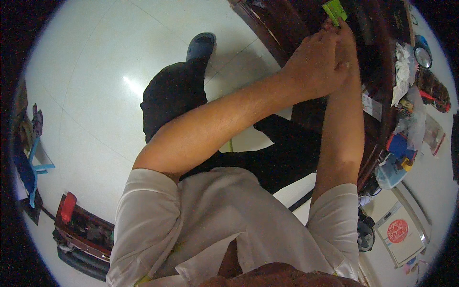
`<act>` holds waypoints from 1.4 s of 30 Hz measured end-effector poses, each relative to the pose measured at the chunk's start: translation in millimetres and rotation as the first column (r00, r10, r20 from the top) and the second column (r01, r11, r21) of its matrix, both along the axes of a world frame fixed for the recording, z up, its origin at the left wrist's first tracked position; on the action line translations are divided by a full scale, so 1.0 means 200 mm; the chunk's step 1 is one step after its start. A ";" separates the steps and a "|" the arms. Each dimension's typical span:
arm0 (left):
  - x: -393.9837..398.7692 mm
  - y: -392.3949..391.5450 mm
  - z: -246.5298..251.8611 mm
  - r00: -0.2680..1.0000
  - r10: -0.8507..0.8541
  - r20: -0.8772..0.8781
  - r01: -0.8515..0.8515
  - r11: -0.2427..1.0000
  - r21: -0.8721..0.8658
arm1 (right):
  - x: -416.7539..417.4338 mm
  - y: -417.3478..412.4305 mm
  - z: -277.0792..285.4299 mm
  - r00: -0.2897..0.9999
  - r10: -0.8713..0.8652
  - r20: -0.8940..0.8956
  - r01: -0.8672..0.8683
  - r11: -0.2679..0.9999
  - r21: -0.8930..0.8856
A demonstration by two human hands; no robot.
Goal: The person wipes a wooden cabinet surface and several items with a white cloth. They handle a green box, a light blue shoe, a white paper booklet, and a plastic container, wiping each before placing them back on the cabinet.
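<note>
My right hand point(345, 34) reaches to the top right, holding a small bright green packet or folded card point(335, 10) at the fingertips. Across my right wrist lies my left hand point(317, 59), back upward, its thumb against the right forearm. The left fingers bend out of sight towards the green piece; whether they hold anything cannot be told. Both hands are over a dark reddish-brown wooden piece of furniture point(297, 25), whose inside is too dark to make out. A white printed paper point(372, 107) lies on it, right of my right forearm.
Along the furniture's right side are crumpled white tissue point(402, 64), clear plastic bags point(416, 118) and a blue-and-clear container point(392, 170). A small fan point(365, 233) stands lower right. At lower left is an open dark wooden drawer or box point(86, 233); my legs point(172, 93) are below my arms.
</note>
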State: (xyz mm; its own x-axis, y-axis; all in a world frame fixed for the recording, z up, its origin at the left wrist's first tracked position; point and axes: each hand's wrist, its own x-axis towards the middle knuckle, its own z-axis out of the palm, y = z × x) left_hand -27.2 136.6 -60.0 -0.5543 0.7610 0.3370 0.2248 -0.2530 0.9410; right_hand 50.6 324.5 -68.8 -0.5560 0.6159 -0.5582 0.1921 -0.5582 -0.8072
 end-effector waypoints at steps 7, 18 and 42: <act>0.01 -0.01 0.00 1.000 0.017 0.002 -0.017 1.000 0.015 | 0.01 0.11 -0.05 0.997 0.069 -0.019 -0.070 0.993 -0.099; 0.00 -0.04 0.02 1.000 -0.029 0.006 0.030 0.999 -0.026 | 0.01 0.11 -0.07 0.739 -0.068 0.670 -0.407 0.747 0.526; -0.04 -0.08 0.10 0.968 -0.238 0.076 0.249 0.940 -0.232 | 0.10 -0.22 -0.29 0.811 -0.384 0.442 -0.218 0.503 0.837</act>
State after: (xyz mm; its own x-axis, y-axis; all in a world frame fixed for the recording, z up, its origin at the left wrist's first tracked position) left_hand -35.3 121.3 -39.1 -0.3524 0.9295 0.1084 0.1394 -0.0623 0.9883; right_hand 71.2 281.2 -127.1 -0.2818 0.9554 0.0886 0.7156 0.2708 -0.6439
